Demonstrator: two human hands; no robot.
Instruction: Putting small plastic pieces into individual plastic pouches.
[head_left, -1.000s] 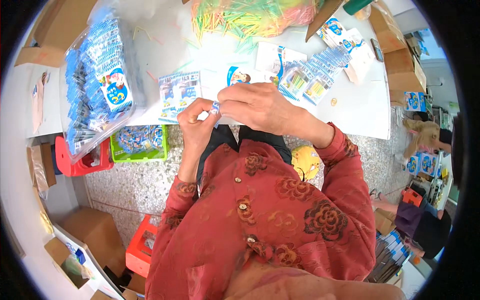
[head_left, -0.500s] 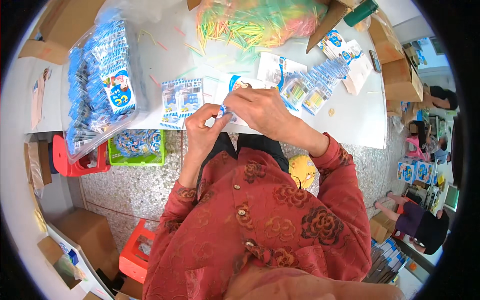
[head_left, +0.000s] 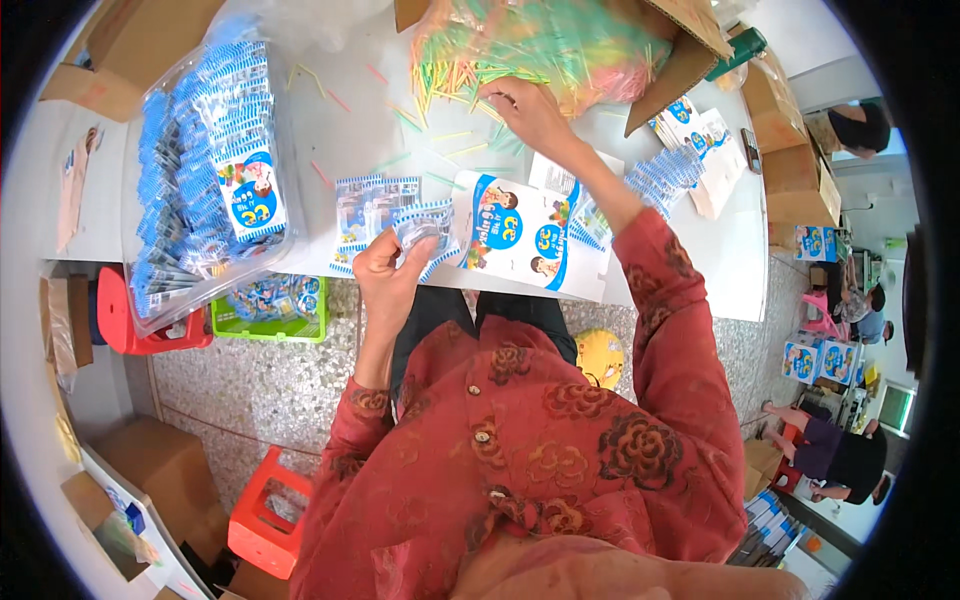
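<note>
My left hand [head_left: 388,275] is closed round the lower edge of a small clear packet with blue-striped ends [head_left: 428,222], held over the table's front edge. Under and beside it lie more striped packets [head_left: 362,205]. My right hand [head_left: 530,112] reaches to the far side, its fingers bent down at a pile of thin green, yellow and orange plastic straws [head_left: 450,75]. Whatever its fingertips hold is hidden. Between the hands, a white printed bag with blue circles and cartoon figures [head_left: 520,235] lies flat at the front edge.
A clear plastic tub [head_left: 300,200] heaped with striped packets [head_left: 180,180] stands at the left. Behind the straws are a large plastic bag [head_left: 600,60] and a cardboard box flap [head_left: 675,75]. A green basket [head_left: 270,325] and red stool [head_left: 150,320] stand below. People are at the far right.
My right hand has left the left hand and moved away to the straw pile. My left hand stays near the front edge, the packet now showing. The white bag is uncovered.
</note>
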